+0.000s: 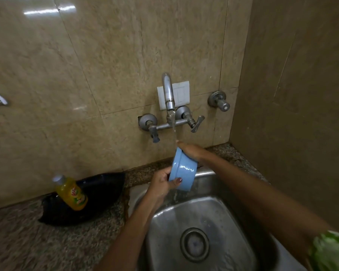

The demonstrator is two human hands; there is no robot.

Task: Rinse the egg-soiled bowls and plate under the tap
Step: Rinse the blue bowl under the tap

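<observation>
A light blue bowl (182, 171) is held tilted on its side above the steel sink (200, 231), its mouth facing left. Water runs from the wall tap (169, 98) in a thin stream onto the bowl's rim and spills off below it into the basin. My left hand (161, 184) grips the bowl's lower rim, thumb on the outside wall. My right hand (190, 150) rests on the bowl's upper back side, fingers toward the stream. The inside of the bowl is hidden. No other bowl or plate is in view.
A yellow dish-soap bottle (71, 193) leans on a black bag (90, 198) on the granite counter (47, 241) left of the sink. Two tap handles (197, 124) flank the spout; a separate valve (220, 102) sits on the right. A tiled wall closes in on the right.
</observation>
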